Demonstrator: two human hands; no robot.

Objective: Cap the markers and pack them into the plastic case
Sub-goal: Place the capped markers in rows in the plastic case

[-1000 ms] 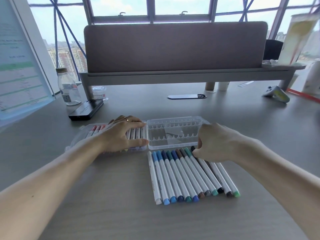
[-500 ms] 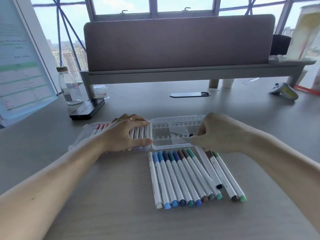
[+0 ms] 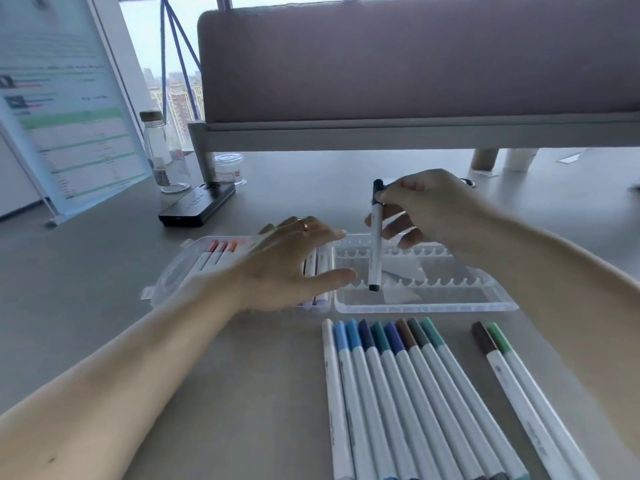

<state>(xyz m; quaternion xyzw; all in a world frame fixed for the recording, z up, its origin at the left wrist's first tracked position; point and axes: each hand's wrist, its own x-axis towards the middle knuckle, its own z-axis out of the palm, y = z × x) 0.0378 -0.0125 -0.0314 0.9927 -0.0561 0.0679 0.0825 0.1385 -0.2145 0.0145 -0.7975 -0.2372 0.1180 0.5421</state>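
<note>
While the left hand [image 3: 291,261] lies flat, fingers spread on packed markers [image 3: 216,252], right hand [image 3: 426,209] pinches black marker [image 3: 375,244] upright over the case [image 3: 485,303].

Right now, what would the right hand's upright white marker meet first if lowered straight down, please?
Most likely the clear plastic case's right tray, near its front notched rail; depth is unclear.

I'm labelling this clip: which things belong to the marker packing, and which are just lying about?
In the job: black marker, pinched by the right hand; plastic case, under the left hand; loose markers on the table.
Lying about: bottle, small jar, black device, display board.
</note>
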